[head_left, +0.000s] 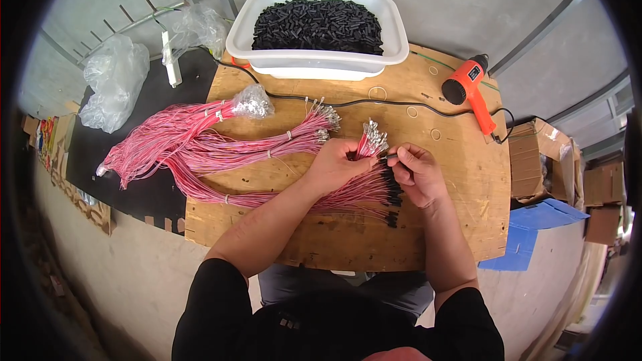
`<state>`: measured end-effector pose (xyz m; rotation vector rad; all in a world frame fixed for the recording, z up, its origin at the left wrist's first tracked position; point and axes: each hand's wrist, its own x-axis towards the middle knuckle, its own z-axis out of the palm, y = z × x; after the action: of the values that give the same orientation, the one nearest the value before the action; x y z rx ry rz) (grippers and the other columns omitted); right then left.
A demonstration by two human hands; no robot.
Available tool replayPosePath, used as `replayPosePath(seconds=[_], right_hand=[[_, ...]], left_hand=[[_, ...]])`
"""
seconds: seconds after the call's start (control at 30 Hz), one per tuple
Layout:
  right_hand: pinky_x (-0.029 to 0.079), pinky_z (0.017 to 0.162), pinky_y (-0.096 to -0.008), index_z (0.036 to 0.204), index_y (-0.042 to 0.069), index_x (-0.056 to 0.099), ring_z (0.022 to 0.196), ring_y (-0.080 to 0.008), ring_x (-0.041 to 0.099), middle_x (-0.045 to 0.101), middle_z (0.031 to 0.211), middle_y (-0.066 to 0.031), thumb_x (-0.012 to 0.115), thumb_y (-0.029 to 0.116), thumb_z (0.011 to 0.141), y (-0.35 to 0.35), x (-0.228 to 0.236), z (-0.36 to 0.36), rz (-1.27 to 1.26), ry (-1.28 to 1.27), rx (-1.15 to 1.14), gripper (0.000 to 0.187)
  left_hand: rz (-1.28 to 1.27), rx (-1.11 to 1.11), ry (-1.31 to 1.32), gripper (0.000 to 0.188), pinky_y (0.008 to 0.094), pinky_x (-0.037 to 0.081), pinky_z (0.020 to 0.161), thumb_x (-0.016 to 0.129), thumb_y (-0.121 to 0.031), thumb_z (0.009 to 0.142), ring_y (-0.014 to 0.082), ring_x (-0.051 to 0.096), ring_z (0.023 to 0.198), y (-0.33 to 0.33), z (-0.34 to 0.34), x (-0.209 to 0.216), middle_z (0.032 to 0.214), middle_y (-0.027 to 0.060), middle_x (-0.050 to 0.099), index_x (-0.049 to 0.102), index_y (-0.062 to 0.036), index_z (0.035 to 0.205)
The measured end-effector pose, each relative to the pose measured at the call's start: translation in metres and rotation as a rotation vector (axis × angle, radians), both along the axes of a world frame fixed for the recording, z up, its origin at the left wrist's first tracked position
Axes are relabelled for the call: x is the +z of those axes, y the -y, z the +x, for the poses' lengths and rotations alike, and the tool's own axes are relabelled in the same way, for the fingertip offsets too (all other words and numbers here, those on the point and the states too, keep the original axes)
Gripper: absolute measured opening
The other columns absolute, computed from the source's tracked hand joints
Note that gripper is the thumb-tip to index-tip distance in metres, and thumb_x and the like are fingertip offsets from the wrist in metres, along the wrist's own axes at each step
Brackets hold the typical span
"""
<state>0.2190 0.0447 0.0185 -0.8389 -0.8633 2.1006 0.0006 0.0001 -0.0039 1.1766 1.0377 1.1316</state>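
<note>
We've got both hands busy w/ the pink wires over the worktop. Our L hand is grasping a bunch near the shiny silver ends. Our R hand is pinching a tiny black tube right by those ends. It's too small for us to tell if a wire is in it. Just below, more wires fan out w/ black ends. The rest of the wires trail off to the left, tied in bunches.

What could go wrong? The tiny tube might drop, b/c it's so small & only our fingertips have it. If our L hand gets loose, the bare ends could spill & mix w/ the black ones. Our R wrist is near the fan too, so a bump might knock black bits off, if they're loose. The long wires could get in a knot, b/c there are so many.

Behind them, the black cord goes to the orange heat gun, near the worktop's right edge. A tug on that cord might pull the gun off. The white tub of black bits sits at the back; a hard knock could spill it.
</note>
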Motion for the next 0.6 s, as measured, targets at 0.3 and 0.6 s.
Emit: replayPosePath(seconds=[0.3, 0.6], right_hand=[[0.035, 0.051, -0.0191, 0.106, -0.003, 0.066, 0.056, -0.0058, 0.044, 0.07, 0.086, -0.0085, 0.064, 0.013, 0.099, 0.0034, 0.0033, -0.0052, 0.016, 0.033, 0.007, 0.018], [0.036, 0.052, -0.0194, 0.105, -0.003, 0.067, 0.058, -0.0061, 0.045, 0.07, 0.086, -0.0091, 0.064, 0.012, 0.099, 0.0048, 0.001, -0.0071, 0.024, 0.038, 0.013, 0.017]], left_hand=[[-0.001, 0.001, -0.021, 0.015, 0.0242, 0.043, 0.06, 0.073, -0.011, 0.089, 0.0034, 0.051, 0.069, -0.0007, 0.0003, 0.0006, 0.073, -0.0022, 0.062, 0.072, 0.0026, 0.096], [0.006, -0.004, -0.035, 0.015, 0.024, 0.044, 0.061, 0.073, -0.011, 0.089, 0.0031, 0.051, 0.07, -0.0007, 0.0004, 0.0013, 0.074, -0.0021, 0.063, 0.073, 0.0014, 0.098]])
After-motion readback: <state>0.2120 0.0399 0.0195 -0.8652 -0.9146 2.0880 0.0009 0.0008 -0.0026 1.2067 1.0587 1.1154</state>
